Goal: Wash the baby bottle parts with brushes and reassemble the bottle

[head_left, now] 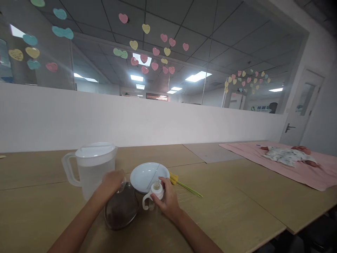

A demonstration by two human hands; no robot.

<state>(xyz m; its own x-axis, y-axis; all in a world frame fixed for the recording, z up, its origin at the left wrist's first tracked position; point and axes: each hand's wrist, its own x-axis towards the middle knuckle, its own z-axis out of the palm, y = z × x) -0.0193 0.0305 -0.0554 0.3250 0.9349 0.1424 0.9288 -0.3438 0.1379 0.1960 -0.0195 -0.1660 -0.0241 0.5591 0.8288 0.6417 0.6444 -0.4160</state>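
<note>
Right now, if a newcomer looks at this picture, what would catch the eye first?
Probably the bright heart-shaped notes scattered across the glass above the white wall. Next, a doll-like figure lying on a pink cloth at the far right. Nearer, the right grip holds a small handled bottle near a white bowl.

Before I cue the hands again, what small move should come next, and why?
I'd probably set the clear piece down on the table: the left hand seems to hold it, apart from the bottle, whose teat is bare and which the right hand grips.
</note>
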